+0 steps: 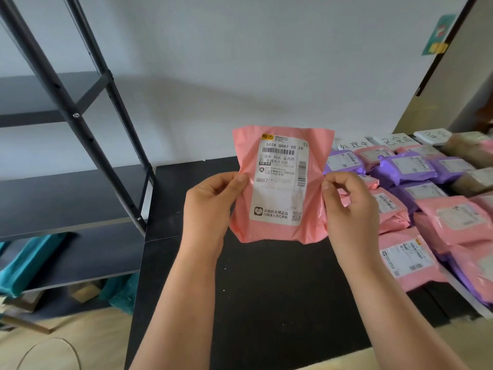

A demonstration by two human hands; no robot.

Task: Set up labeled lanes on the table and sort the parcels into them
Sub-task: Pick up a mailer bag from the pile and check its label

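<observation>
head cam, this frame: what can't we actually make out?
- Shipping label on the pink parcel held by left hand and right hand: small print blurred.
- Lane cards at the table's far edge: handwriting too small; rightmost illegible.
- Parcel pile: cut off by the right edge; lower parcels hidden under others.
- Pink parcel's back: faces away.

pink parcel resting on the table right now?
No, the pink parcel is held up above the black table, pinched at its edges by the left hand and right hand.
</observation>
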